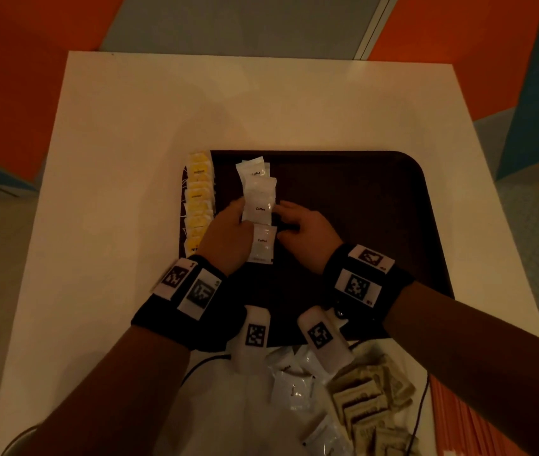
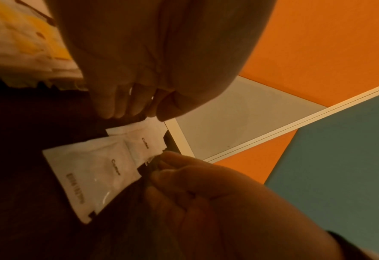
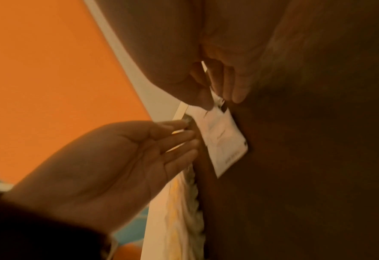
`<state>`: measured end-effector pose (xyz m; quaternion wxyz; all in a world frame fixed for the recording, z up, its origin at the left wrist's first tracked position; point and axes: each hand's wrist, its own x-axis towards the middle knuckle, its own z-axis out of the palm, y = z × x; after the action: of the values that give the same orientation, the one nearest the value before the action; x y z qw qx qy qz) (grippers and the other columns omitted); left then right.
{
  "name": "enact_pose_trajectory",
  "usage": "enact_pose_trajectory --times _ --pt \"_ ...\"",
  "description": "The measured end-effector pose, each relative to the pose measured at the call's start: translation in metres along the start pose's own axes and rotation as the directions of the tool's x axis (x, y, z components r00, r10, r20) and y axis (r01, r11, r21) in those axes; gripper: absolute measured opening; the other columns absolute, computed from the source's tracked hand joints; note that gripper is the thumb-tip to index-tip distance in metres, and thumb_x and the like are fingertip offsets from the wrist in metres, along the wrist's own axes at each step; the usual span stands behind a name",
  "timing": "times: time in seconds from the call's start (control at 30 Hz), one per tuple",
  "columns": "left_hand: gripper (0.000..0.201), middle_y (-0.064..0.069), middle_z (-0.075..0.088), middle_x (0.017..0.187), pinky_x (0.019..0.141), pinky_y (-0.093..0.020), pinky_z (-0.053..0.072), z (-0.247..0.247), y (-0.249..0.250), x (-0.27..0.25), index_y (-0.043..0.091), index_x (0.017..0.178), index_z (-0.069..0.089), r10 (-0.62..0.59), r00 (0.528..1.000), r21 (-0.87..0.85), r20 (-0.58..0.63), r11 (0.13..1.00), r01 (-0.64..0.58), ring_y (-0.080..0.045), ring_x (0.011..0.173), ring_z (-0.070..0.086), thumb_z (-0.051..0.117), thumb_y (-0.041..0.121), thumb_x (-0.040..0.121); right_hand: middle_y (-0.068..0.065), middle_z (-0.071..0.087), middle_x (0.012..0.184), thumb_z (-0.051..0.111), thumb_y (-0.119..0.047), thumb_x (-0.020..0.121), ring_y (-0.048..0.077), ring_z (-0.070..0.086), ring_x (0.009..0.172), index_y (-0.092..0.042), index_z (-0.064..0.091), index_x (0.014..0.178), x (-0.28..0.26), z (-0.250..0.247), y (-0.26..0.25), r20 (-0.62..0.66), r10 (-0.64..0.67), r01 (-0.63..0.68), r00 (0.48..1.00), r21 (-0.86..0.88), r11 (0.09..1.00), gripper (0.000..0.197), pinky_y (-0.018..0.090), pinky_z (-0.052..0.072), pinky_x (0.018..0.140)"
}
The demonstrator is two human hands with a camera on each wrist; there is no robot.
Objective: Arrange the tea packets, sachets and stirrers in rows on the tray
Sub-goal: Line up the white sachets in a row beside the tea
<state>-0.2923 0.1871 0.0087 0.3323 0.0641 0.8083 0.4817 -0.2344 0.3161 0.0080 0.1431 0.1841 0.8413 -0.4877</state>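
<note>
Dim tray (image 1: 360, 199); hands (image 1: 228, 232) hide coffee sachets' (image 1: 259, 209) edges.

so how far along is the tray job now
Done: a row of yellow tea packets lines the tray's left edge. In hand: the left hand and right hand square up the coffee sachet row. Left: loose white sachets, beige sachets and orange stirrers lie off the tray.

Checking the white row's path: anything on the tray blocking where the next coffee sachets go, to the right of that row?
Nothing visible does. The dark brown plastic tray is bare right of the row of white coffee sachets. The row of yellow tea packets lies on the other side. The left hand and right hand flank the white row.
</note>
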Motion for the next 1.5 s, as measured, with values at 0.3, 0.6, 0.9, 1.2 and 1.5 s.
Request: enact_pose_trajectory --times 0.3,0.6,0.9,1.2,1.5 --pt "0.044 -0.006 0.055 0.127 0.099 -0.036 0.044 0.002 0.001 0.009 0.013 0.135 0.042 0.030 0.999 0.015 0.016 0.999 -0.030 -0.022 0.115 0.053 0.034 0.003 0.093 0.005 0.029 0.151 0.043 0.010 0.084 0.017 0.029 0.138 -0.006 0.039 0.138 0.017 0.008 -0.003 0.028 -0.008 0.004 1.000 0.168 0.986 0.056 0.034 0.027 0.115" --pt "0.048 0.001 0.054 0.126 0.097 -0.031 0.044 -0.005 0.016 0.019 0.017 0.135 0.041 0.054 0.999 -0.048 0.010 0.997 -0.053 -0.016 0.114 0.052 0.038 0.008 0.088 0.005 0.038 0.146 0.039 0.012 0.086 0.018 0.035 0.135 -0.012 0.036 0.139 0.018 -0.003 -0.005 -0.022 0.049 -0.043 0.999 0.222 0.974 0.059 0.014 0.030 0.099" --pt "0.057 -0.006 0.047 0.138 0.107 -0.045 0.038 -0.003 0.005 0.049 0.016 0.139 0.036 0.030 0.999 -0.033 -0.024 0.999 -0.031 -0.022 0.125 0.047 0.038 0.021 0.082 0.001 0.050 0.129 0.040 0.012 0.087 0.012 0.044 0.122 -0.007 0.042 0.135 0.027 -0.005 -0.016 -0.064 0.040 -0.018 0.997 0.316 0.949 0.052 0.006 0.038 0.088" --pt "0.058 -0.011 0.044 0.140 0.103 -0.046 0.041 -0.007 0.021 0.045 0.017 0.144 0.021 -0.029 0.998 -0.067 -0.058 0.997 0.025 -0.025 0.122 0.047 0.038 0.011 0.089 0.008 0.051 0.134 0.040 0.013 0.086 0.016 0.047 0.122 -0.005 0.044 0.133 0.035 -0.005 -0.019 -0.036 0.056 -0.041 0.998 0.339 0.940 0.051 0.023 0.039 0.097" --pt "0.057 -0.010 0.032 0.148 0.107 -0.035 0.035 -0.011 0.021 0.052 0.013 0.146 0.015 -0.044 0.993 -0.010 -0.107 0.999 0.043 -0.025 0.131 0.039 0.036 0.011 0.093 0.011 0.032 0.149 0.043 0.008 0.089 0.025 0.037 0.134 -0.009 0.025 0.144 0.047 -0.010 -0.024 -0.033 0.133 -0.115 0.991 0.327 0.938 0.060 0.032 0.036 0.106"
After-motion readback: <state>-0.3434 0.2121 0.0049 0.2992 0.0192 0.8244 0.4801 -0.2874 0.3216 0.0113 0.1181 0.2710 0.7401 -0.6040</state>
